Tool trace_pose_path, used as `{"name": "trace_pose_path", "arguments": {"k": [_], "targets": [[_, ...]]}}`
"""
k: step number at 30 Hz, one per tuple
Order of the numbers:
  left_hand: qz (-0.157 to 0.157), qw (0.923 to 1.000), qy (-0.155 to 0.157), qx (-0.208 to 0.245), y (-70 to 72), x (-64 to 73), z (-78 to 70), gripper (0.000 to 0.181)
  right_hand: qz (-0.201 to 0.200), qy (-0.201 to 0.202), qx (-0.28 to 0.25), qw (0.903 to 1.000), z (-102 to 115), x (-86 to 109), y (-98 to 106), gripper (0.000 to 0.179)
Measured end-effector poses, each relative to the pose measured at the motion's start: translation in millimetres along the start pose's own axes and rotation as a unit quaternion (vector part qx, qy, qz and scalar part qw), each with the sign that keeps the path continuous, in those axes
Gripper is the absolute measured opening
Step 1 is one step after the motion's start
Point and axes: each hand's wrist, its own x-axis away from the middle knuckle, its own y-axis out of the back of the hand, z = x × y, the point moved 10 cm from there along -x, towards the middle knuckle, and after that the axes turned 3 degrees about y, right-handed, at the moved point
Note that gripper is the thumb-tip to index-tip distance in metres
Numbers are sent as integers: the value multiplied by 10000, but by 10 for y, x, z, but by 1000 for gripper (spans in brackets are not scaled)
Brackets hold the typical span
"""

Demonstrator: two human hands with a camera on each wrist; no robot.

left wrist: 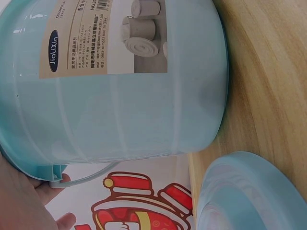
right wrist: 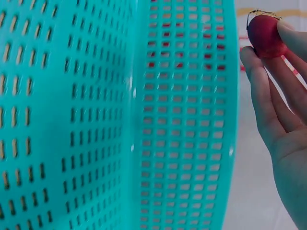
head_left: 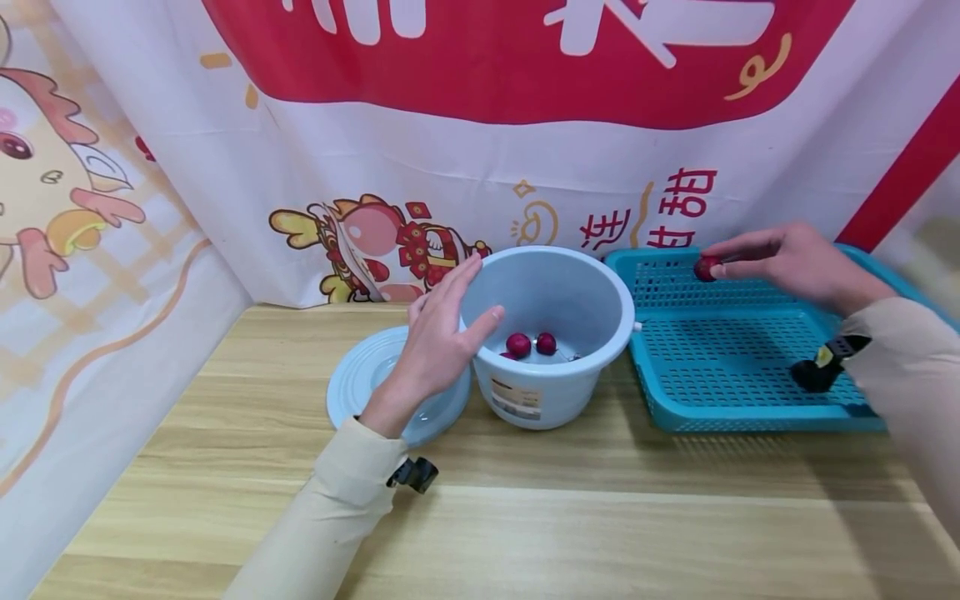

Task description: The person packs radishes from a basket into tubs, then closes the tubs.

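A light blue bucket (head_left: pixel 557 392) stands upright with its mouth up. Inside it lie a few small dark red radishes (head_left: pixel 518 344). My left hand (head_left: pixel 442 333) rests on the bucket's left rim, the thumb reaching over the edge and the fingers fairly straight along the side. In the left wrist view its fingers (left wrist: pixel 48 192) are beside the handle's joint. My right hand (head_left: pixel 802 265) pinches a round red radish (right wrist: pixel 265 37) with thin dark strands between thumb and fingertips. That hand is above the back part of the turquoise basket (head_left: pixel 750 413), near its rim.
A round light blue lid (head_left: pixel 352 383) lies on the wooden table (head_left: pixel 225 467) left of the bucket, partly behind my left forearm. The basket, of perforated plastic, is right of the bucket. Behind everything hangs a printed cloth (head_left: pixel 420 150).
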Motion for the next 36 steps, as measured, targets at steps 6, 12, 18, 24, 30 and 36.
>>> {"name": "trace_pose_path", "arguments": {"k": [6, 12, 18, 24, 30, 36], "targets": [[3, 10000, -10, 9, 1, -1, 5, 77, -301, 190, -174, 9992, 261, -1, -21, 75], [16, 10000, -1, 19, -2, -8, 20, 77, -600, 502, -305, 9965, 542, 21, -68, 71], [14, 10000, -8, 25, -4, -10, 18, 76, -790, 1086, -381, 9902, 850, 62, -99, 59], [-6, 10000, -43, -13, 1, -7, 21, 77, -1034, 1435, -529, 9828, 1071, 52, -178, 56], [-9, 10000, -31, -12, 10, 5, 28, 77, -1102, 1848, -667, 9743, 1325, 78, -251, 50], [11, 10000, -71, 33, 14, -1, 8, 77, -1158, 2101, -654, 9686, 1534, 122, -313, 46]]}}
